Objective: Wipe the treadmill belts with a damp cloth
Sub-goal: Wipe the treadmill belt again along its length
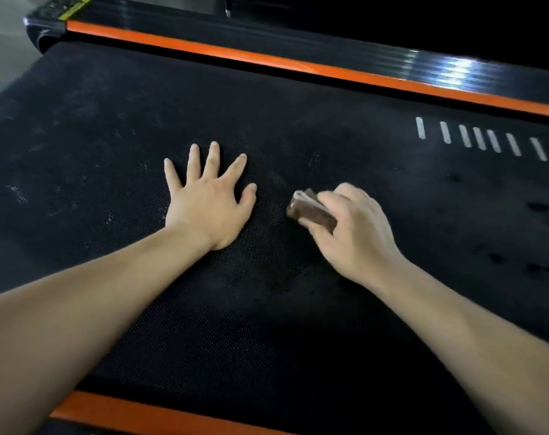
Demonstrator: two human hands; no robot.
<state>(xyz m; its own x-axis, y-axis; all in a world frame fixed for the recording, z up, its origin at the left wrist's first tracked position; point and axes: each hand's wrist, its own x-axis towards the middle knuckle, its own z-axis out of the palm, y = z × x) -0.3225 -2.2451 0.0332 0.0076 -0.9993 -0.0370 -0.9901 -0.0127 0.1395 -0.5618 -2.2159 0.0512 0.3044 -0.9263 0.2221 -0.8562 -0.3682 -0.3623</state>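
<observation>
Fingers [333,200] gripping folded brown cloth [311,212], dimpled belt [267,98]

Nothing legible here: the yellow label [75,7] on the end cap [44,22] is too blurred, and the treadmill belt [110,120] carries only plain white bars [480,138].

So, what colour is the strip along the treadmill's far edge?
Orange; the side strip shows best in the head view.

Gym: orange-trimmed treadmill belt [267,120]
</observation>
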